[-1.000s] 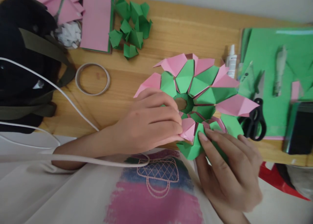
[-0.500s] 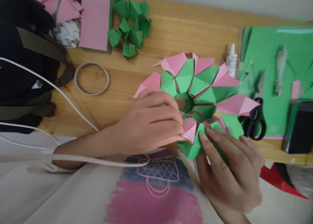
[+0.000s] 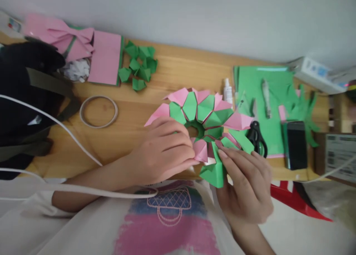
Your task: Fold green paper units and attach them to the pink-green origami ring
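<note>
Mid-left of frame, tabletop (image 3: 130, 114) is being occupied by a tape roll (image 3: 81, 112); at center, lower left of the pink-and-green paper ring (image 3: 200, 149) is being grasped by the left hand (image 3: 164, 151), lower right being pinched by the right hand (image 3: 247, 184), black-handled scissors (image 3: 252, 133) being seen right-of-center.

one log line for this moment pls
left hand: gripping pink-and-green paper ring | right hand: pinching green paper at ring's near side | loose green folded pieces: on table

Black bag (image 3: 27, 106) (olive straps (image 3: 48, 84)), dark phone (image 3: 296, 145)
</note>
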{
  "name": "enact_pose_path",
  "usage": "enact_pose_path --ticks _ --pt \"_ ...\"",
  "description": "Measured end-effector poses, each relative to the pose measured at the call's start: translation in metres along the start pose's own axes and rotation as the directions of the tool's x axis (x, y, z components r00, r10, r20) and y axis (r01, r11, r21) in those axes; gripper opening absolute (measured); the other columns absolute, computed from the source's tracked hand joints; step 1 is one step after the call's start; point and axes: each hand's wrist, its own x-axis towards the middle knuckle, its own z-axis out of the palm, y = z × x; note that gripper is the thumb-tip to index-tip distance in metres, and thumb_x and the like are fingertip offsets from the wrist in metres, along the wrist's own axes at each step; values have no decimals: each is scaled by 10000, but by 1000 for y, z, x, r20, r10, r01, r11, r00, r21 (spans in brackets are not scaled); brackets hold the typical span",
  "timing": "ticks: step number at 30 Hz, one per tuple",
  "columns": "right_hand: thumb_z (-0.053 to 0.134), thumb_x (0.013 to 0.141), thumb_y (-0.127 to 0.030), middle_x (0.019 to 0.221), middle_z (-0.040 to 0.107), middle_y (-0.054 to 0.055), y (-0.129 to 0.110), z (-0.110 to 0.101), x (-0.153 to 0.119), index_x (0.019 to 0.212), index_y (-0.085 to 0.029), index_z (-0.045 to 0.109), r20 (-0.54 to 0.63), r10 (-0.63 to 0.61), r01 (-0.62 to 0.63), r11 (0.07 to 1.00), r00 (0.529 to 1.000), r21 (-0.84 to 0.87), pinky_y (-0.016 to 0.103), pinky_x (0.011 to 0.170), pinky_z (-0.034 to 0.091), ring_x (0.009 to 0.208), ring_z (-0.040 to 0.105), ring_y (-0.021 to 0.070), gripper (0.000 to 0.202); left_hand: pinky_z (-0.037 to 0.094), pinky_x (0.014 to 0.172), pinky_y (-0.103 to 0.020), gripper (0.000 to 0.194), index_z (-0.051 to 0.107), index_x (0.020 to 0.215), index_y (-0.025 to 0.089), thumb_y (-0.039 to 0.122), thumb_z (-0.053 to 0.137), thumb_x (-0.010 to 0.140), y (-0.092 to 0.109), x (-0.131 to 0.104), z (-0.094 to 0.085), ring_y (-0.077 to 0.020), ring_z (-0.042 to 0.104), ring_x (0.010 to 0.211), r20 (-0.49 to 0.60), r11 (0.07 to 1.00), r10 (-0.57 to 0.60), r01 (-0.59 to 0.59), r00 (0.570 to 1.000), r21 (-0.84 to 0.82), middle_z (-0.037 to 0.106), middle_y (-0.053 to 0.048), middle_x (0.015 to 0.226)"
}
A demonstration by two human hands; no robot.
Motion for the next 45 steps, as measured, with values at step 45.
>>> enact_pose_path --ticks 45 --pt "702 737 38 996 737 63 -16 -30 -27 1139 -191 675 146 40 -44 999 989 24 413 863 551 911 711 248 463 463 727 -357 236 604 709 180 193 579 944 47 -17 0 -166 602 701 22 977 -169 165 985 136 700 8 704"
